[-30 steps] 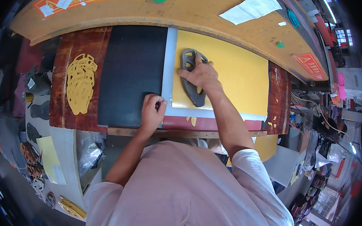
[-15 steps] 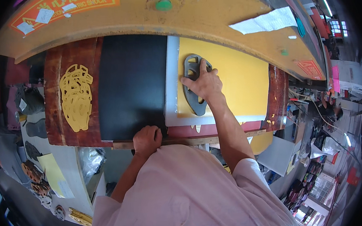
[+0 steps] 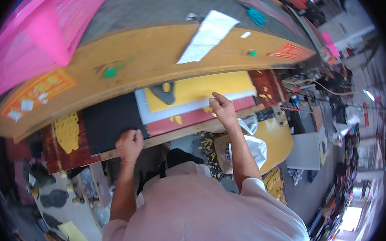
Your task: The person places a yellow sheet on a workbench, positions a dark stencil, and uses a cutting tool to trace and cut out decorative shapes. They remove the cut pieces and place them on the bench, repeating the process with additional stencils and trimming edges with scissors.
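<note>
Flat black sheet point(image 3: 108, 122), near corner pinched.

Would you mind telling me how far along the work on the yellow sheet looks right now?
Done: yellow scraps lie loose on the red board. In hand: the right hand touches the yellow sheet at its near edge, and the left hand rests on the black mat. Left: the dark cutter is on the sheet.

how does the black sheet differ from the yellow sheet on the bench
The flat black sheet lies on the person's left, bare, with the left hand at its near edge. The flat yellow sheet lies further right on a white backing, carries a dark cut-out piece, and has the right hand at its near edge.
</note>
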{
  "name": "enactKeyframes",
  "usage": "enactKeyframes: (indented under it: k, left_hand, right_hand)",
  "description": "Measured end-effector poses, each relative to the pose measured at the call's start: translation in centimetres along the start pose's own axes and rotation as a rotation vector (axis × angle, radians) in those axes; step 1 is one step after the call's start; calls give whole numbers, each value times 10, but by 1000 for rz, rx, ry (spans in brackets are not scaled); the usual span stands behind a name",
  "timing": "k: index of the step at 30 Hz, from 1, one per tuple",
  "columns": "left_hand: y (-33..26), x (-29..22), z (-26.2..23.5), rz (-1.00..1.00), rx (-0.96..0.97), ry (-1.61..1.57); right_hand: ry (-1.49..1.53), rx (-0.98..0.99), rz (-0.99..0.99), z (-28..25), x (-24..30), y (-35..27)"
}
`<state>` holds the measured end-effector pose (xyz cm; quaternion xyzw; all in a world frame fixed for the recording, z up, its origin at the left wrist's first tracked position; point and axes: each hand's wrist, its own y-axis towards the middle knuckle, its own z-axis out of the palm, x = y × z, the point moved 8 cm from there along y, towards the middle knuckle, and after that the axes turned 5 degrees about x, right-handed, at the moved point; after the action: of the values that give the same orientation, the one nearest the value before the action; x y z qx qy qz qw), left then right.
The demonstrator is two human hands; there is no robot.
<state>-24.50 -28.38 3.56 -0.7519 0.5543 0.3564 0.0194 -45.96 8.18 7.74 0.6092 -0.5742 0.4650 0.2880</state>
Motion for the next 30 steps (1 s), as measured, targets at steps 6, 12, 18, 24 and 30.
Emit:
enactKeyframes:
  k: [6, 12, 18, 24, 30]
  left_hand:
    - [80, 27, 28, -23, 2, 100]
    - [109, 28, 40, 40, -25, 219]
    - [103, 27, 41, 32, -12, 176]
    - [99, 41, 49, 17, -11, 208]
    - [96, 44, 51, 108, -26, 151]
  right_hand:
    - [347, -596, -202, -135, 42, 73]
    - [-168, -457, -338, -87, 76, 91]
    - [-120, -553, -306, -86, 51, 103]
    - [374, -606, -307, -95, 62, 101]
    - [-4, -534, -336, -106, 50, 121]
